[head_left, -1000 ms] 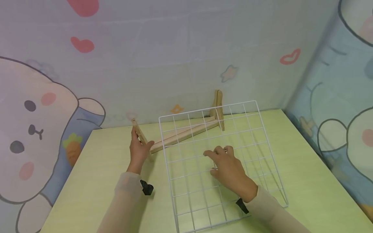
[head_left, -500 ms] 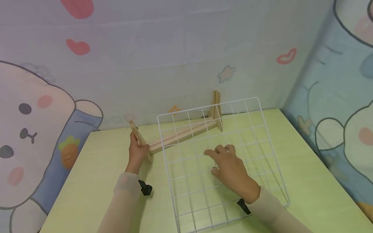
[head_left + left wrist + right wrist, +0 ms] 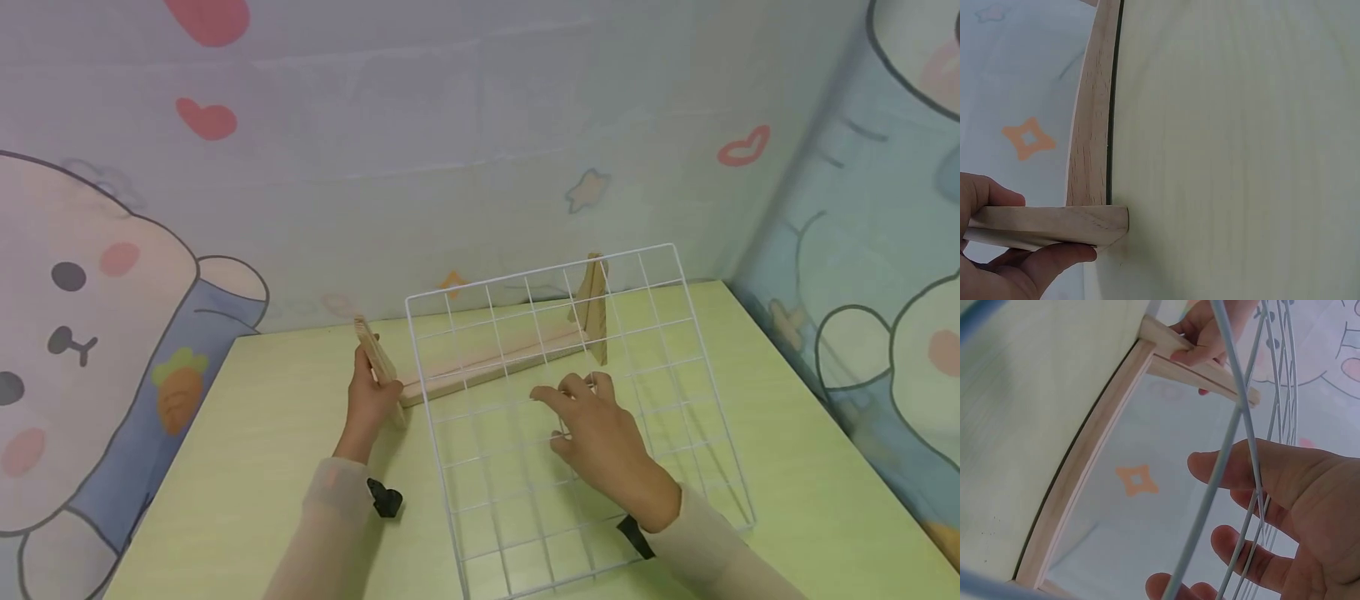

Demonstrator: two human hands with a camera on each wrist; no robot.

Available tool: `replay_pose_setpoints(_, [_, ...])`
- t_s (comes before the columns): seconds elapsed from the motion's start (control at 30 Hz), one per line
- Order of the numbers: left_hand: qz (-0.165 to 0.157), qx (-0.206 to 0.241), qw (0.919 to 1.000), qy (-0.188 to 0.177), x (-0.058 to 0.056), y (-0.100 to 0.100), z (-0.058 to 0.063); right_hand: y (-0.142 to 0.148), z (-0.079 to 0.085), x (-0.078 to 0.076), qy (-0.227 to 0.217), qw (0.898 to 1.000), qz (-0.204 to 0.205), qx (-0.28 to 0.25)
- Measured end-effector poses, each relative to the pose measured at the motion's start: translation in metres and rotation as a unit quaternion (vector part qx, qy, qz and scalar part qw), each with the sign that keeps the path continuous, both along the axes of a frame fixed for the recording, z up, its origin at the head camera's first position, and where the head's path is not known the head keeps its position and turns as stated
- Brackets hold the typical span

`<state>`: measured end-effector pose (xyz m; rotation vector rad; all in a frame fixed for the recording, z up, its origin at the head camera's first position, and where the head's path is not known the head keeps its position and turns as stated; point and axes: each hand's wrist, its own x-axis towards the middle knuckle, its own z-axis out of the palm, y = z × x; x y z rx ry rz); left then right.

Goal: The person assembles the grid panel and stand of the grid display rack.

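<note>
Pale green table (image 3: pixel 247 433): wooden stand (image 3: pixel 483 374), end gripped by left hand (image 3: pixel 371 402); white wire grid (image 3: pixel 514 404), apparently held by right hand (image 3: pixel 609 446).

Site: table-top corner with nursery-style decor; whether in a home or a studio cannot be told. Pale yellow-green table (image 3: pixel 262 400), faintly grained in the left wrist view, runs back to a wall covering (image 3: pixel 420 108) with straight creases like folded cloth. A second printed panel (image 3: pixel 847 250) meets it at right. Prints: large cartoon animal (image 3: pixel 127 333), carrot (image 3: pixel 180 392) on blue clothing, red heart (image 3: pixel 206 121), pastel star (image 3: pixel 588 190).
</note>
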<state>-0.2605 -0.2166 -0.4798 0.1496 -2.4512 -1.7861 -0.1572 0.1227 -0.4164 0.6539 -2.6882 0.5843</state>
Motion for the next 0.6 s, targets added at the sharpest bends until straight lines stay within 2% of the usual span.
replay_pose_setpoints(0.6, [-0.059,-0.014,0.9976,0.034,0.02,0.026,-0.005,0.004,0.004,0.004,0.001,1.0,-0.003,-0.002])
